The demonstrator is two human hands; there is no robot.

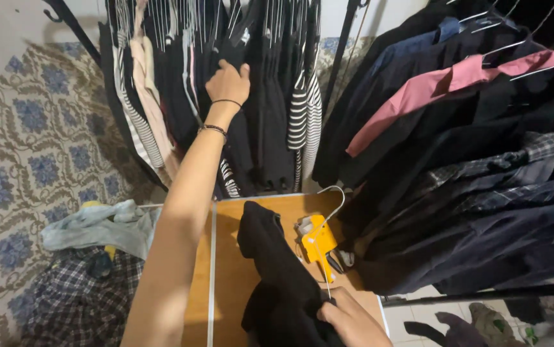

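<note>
My left hand (228, 82) reaches up into a rack of hanging clothes (270, 96) and presses its fingers against a black garment between the hangers; two thin bracelets sit on the wrist. My right hand (352, 320) rests at the bottom of the view, gripping a black garment (277, 276) that lies on a wooden table (225, 263). A wire hanger (334, 199) sticks out of that garment near the table's far edge. A yellow tagging gun (316, 241) lies on the table just right of the black garment, close above my right hand.
A second rack at the right holds dark shirts, plaid ones and a pink one (457, 83). A pile of clothes, light blue (97, 228) and plaid (78, 299), lies on the patterned floor at the left. Dark rack poles stand behind the table.
</note>
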